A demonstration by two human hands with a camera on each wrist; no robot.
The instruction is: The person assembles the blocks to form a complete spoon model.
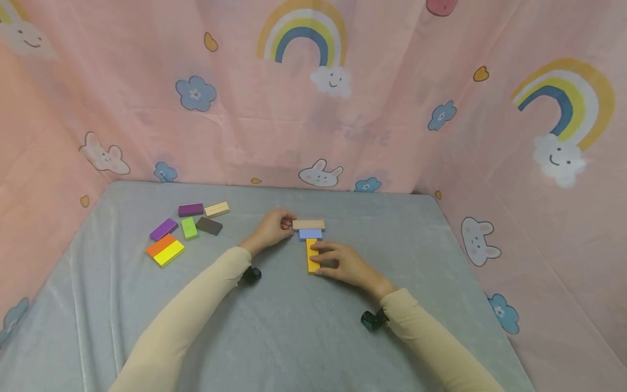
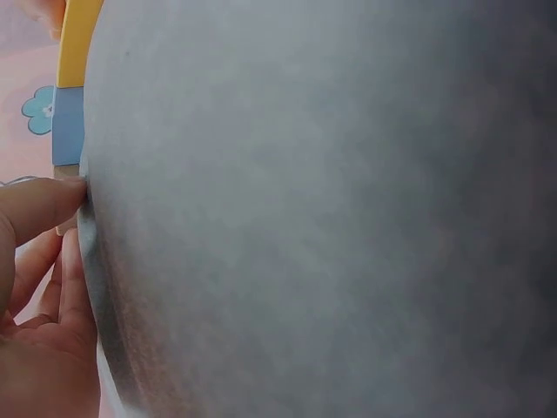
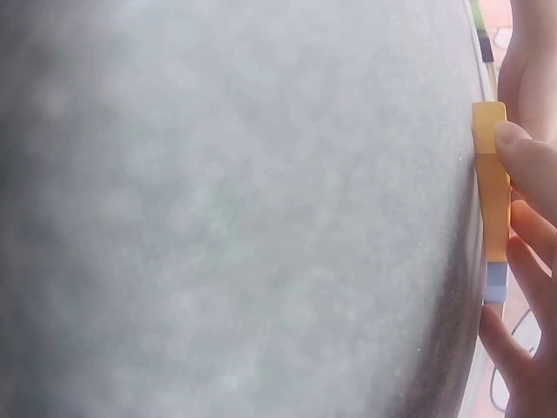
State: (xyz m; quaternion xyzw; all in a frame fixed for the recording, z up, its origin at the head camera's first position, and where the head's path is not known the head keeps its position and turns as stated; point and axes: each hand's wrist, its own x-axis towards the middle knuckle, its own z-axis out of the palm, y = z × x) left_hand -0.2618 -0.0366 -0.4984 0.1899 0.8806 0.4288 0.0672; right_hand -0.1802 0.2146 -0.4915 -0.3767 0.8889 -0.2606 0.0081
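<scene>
In the head view, a tan wooden block, a blue block and a yellow-orange block lie in a T shape. Crosswise at the far side is the tan one, with the blue beneath it and the yellow-orange one running toward me. My left hand pinches the tan block's left end between thumb and fingers, as the left wrist view also shows. Spread fingers of my right hand touch the yellow-orange block's right side, and its thumb rests near the block's close end.
To the left lie purple blocks, a striped pale block, a green block, a dark brown block, an orange block and a yellow block. A grey cloth covers the table; pink patterned curtains surround it.
</scene>
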